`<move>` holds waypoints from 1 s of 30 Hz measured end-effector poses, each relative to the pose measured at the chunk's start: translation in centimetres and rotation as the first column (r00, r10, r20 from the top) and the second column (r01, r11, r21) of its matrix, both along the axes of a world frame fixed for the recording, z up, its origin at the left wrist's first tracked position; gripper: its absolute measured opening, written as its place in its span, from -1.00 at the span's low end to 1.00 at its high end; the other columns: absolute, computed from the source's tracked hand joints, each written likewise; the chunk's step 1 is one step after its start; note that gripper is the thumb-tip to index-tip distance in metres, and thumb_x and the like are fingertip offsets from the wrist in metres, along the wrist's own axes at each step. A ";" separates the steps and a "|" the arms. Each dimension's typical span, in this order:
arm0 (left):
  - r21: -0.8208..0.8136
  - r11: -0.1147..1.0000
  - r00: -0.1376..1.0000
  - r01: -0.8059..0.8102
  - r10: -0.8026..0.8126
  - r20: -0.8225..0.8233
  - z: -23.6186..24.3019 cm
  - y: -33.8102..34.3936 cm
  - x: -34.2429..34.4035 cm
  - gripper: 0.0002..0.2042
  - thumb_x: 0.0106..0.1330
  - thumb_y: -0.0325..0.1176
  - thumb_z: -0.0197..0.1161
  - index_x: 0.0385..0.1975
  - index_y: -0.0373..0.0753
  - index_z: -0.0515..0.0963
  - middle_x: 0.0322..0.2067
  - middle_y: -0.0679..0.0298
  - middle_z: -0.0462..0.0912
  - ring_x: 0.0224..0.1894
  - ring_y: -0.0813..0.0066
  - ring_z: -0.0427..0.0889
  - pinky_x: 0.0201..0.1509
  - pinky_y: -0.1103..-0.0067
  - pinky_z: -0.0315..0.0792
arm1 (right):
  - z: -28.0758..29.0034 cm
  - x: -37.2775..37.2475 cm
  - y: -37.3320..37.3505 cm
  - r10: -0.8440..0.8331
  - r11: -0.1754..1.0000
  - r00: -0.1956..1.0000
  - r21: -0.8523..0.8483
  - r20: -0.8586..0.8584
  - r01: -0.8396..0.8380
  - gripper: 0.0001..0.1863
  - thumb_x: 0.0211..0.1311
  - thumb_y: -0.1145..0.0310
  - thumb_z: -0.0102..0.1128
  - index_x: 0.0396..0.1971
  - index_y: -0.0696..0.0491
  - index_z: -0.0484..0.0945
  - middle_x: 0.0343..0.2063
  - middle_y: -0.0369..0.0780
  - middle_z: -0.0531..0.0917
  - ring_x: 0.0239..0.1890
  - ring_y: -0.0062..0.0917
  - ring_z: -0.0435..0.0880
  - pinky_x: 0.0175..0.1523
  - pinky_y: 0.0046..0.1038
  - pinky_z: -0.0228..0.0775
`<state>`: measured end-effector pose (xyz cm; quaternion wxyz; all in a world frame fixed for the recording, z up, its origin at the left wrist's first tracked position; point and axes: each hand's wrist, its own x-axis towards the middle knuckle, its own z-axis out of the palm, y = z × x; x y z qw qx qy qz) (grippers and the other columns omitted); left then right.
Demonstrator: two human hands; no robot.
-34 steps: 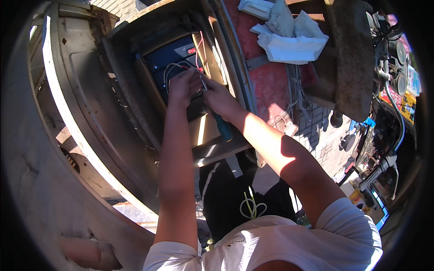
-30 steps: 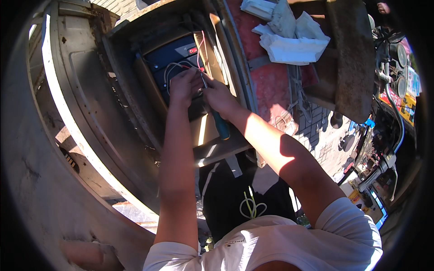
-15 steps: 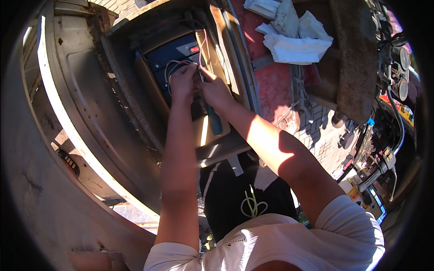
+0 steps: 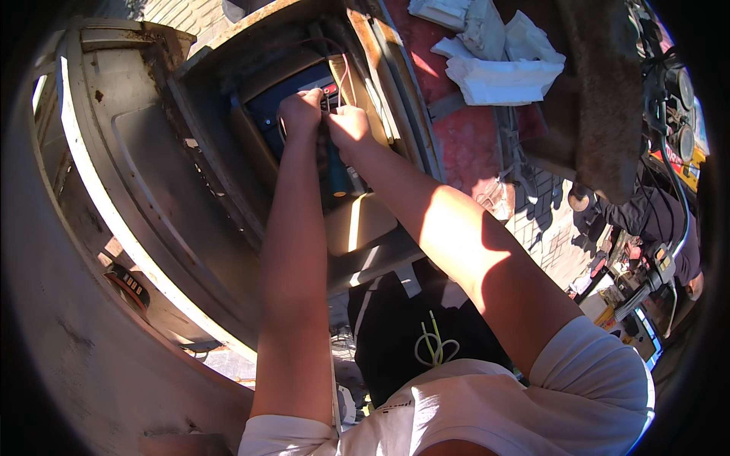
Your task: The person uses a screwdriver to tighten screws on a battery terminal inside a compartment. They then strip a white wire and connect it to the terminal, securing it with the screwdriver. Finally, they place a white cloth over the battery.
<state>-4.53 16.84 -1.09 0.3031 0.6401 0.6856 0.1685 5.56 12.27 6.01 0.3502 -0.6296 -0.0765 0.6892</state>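
Observation:
Both my hands are closed and close together over a recessed bay, where a dark blue box (image 4: pixel 268 106) with a red terminal (image 4: pixel 329 90) sits. My left hand (image 4: pixel 301 114) is at the box's edge beside the terminal, fingers pinched on something hidden. Just to its right, my right hand (image 4: pixel 350 129) is closed where a thin pale wire (image 4: pixel 347 70) comes down from above. Below the hands a tool's green handle (image 4: pixel 337 178) points toward me; its other end is hidden, so I cannot tell whether a hand holds it.
Rusty metal walls (image 4: pixel 220 178) frame the bay. White foam pieces (image 4: pixel 502 80) lie on a red surface (image 4: pixel 462 148) to the right. Beyond it another person (image 4: pixel 665 228) in dark clothing is near a handlebar (image 4: pixel 642 292). A curved pale panel edge (image 4: pixel 122 220) runs along the left.
My hands have moved slightly up, toward the red terminal. The green handle has shifted left and up. More of the other person shows at the right.

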 end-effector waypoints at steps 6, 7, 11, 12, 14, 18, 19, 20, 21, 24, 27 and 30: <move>-0.427 0.863 0.886 -0.271 0.397 0.241 -0.8 0.8 0.9 -0.83 0.08 -0.35 0.30 -0.57 -0.35 0.66 -0.66 0.26 0.59 -0.62 0.53 0.53 -0.51 0.51 0.40 | -0.8 0.3 0.9 -0.078 0.985 0.997 -0.154 0.007 0.079 -0.77 0.22 0.47 0.17 -0.64 0.15 0.50 -0.67 -0.20 0.53 -0.70 -0.45 0.50 -0.59 -0.39 0.37; -0.452 0.846 0.873 -0.281 0.421 0.245 -0.6 0.8 1.0 -0.84 0.07 -0.36 0.30 -0.56 -0.35 0.66 -0.66 0.27 0.59 -0.63 0.53 0.52 -0.53 0.50 0.39 | -0.7 0.2 1.0 -0.113 0.980 0.993 -0.169 -0.019 0.109 -0.77 0.22 0.47 0.18 -0.65 0.15 0.50 -0.68 -0.19 0.53 -0.71 -0.44 0.49 -0.60 -0.37 0.37; -0.550 0.747 0.770 -0.373 0.580 0.265 0.1 1.1 1.6 -0.86 0.06 -0.39 0.32 -0.59 -0.36 0.64 -0.66 0.27 0.56 -0.64 0.53 0.51 -0.59 0.49 0.36 | -0.4 0.3 1.5 -0.132 0.972 0.991 -0.195 0.010 0.131 -0.78 0.21 0.48 0.18 -0.63 0.16 0.50 -0.68 -0.16 0.52 -0.70 -0.41 0.50 -0.61 -0.32 0.37; -0.542 0.755 0.788 -0.370 0.564 0.247 0.2 1.1 1.6 -0.85 0.06 -0.39 0.33 -0.59 -0.36 0.64 -0.66 0.27 0.56 -0.64 0.53 0.51 -0.60 0.50 0.36 | -0.3 0.3 1.6 -0.123 0.971 0.992 -0.201 0.024 0.125 -0.79 0.21 0.49 0.17 -0.62 0.17 0.50 -0.68 -0.15 0.52 -0.70 -0.40 0.50 -0.61 -0.31 0.38; -0.525 0.770 0.820 -0.363 0.531 0.211 0.6 1.2 1.7 -0.85 0.05 -0.39 0.33 -0.59 -0.37 0.64 -0.65 0.26 0.57 -0.64 0.53 0.52 -0.60 0.50 0.37 | -0.5 0.4 1.7 -0.125 0.966 0.992 -0.224 0.017 0.125 -0.81 0.21 0.51 0.15 -0.62 0.18 0.50 -0.69 -0.14 0.51 -0.71 -0.38 0.50 -0.61 -0.29 0.38; -0.542 0.758 0.820 -0.363 0.536 0.200 0.9 1.4 1.8 -0.84 0.06 -0.38 0.32 -0.60 -0.37 0.64 -0.65 0.26 0.58 -0.64 0.52 0.52 -0.58 0.50 0.39 | -1.5 0.5 2.0 -0.128 0.949 0.991 -0.295 -0.036 0.112 -0.87 0.23 0.52 0.08 -0.51 0.19 0.53 -0.65 -0.13 0.55 -0.70 -0.40 0.52 -0.60 -0.29 0.42; -0.527 0.775 0.845 -0.349 0.503 0.180 1.0 1.5 1.8 -0.83 0.07 -0.37 0.32 -0.60 -0.36 0.64 -0.64 0.26 0.58 -0.64 0.52 0.52 -0.58 0.50 0.39 | -1.8 0.6 2.2 -0.117 0.944 0.992 -0.314 -0.042 0.098 -0.88 0.24 0.52 0.05 -0.45 0.19 0.54 -0.63 -0.13 0.57 -0.70 -0.41 0.54 -0.60 -0.29 0.45; -0.535 0.770 0.870 -0.348 0.478 0.122 1.1 1.7 1.7 -0.83 0.07 -0.36 0.31 -0.61 -0.36 0.64 -0.64 0.27 0.59 -0.63 0.52 0.52 -0.58 0.50 0.39 | -2.2 0.7 2.5 -0.118 0.936 0.991 -0.341 -0.065 0.089 -0.89 0.26 0.50 0.05 -0.42 0.18 0.54 -0.61 -0.14 0.57 -0.68 -0.40 0.54 -0.58 -0.29 0.46; -0.548 0.777 0.886 -0.311 0.445 0.128 1.3 1.8 1.6 -0.82 0.10 -0.34 0.30 -0.60 -0.34 0.64 -0.64 0.28 0.58 -0.63 0.54 0.52 -0.58 0.52 0.38 | -2.5 0.9 2.8 -0.120 0.925 0.989 -0.371 -0.089 0.079 -0.89 0.28 0.47 0.04 -0.38 0.17 0.54 -0.60 -0.14 0.58 -0.67 -0.40 0.55 -0.56 -0.28 0.48; -0.615 0.712 0.819 -0.338 0.545 0.182 3.7 1.6 1.3 -0.79 0.20 -0.26 0.28 -0.52 -0.28 0.62 -0.65 0.34 0.53 -0.63 0.59 0.50 -0.58 0.58 0.38 | -3.5 1.7 4.9 -0.108 0.899 0.981 -0.437 -0.159 0.028 -0.87 0.33 0.41 0.03 -0.28 0.13 0.53 -0.56 -0.16 0.59 -0.64 -0.37 0.56 -0.50 -0.26 0.53; -0.668 0.599 0.446 -0.442 0.793 0.415 9.3 -1.9 0.6 -0.79 0.31 -0.19 0.23 -0.36 -0.22 0.57 -0.63 0.39 0.47 -0.63 0.62 0.46 -0.57 0.64 0.38 | -4.2 2.8 7.0 0.038 0.833 0.971 -0.530 -0.237 -0.162 -0.92 0.32 0.51 0.04 -0.31 0.22 0.45 -0.53 -0.08 0.56 -0.54 -0.31 0.62 -0.44 -0.26 0.54; -0.610 0.665 0.200 -0.430 0.730 0.654 15.9 -7.1 2.4 -0.81 0.32 -0.28 0.25 -0.20 -0.24 0.54 -0.43 0.36 0.52 -0.56 0.60 0.50 -0.47 0.64 0.45 | -4.6 3.8 8.1 -0.060 0.823 0.938 -0.548 -0.340 -0.146 -0.89 0.29 0.47 0.06 -0.37 0.21 0.42 -0.53 -0.08 0.59 -0.54 -0.31 0.62 -0.37 -0.29 0.55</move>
